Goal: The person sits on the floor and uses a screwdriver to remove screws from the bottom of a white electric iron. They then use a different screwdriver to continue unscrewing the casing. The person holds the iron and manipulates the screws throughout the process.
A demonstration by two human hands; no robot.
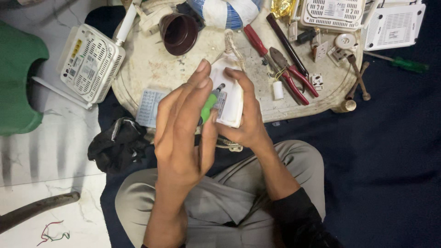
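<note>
Green-handled screwdriver (209, 106) in our closed left hand (183, 133) bears on the white adapter (229, 94) gripped by our right hand (248, 121) above the desk (183, 73); slipping could jab fingers.

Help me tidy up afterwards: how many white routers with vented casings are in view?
3. One router lies on the floor left of the round tray; a second router sits at the tray's top right; a third router lies beside it on the dark cloth. Others may be hidden.
</note>
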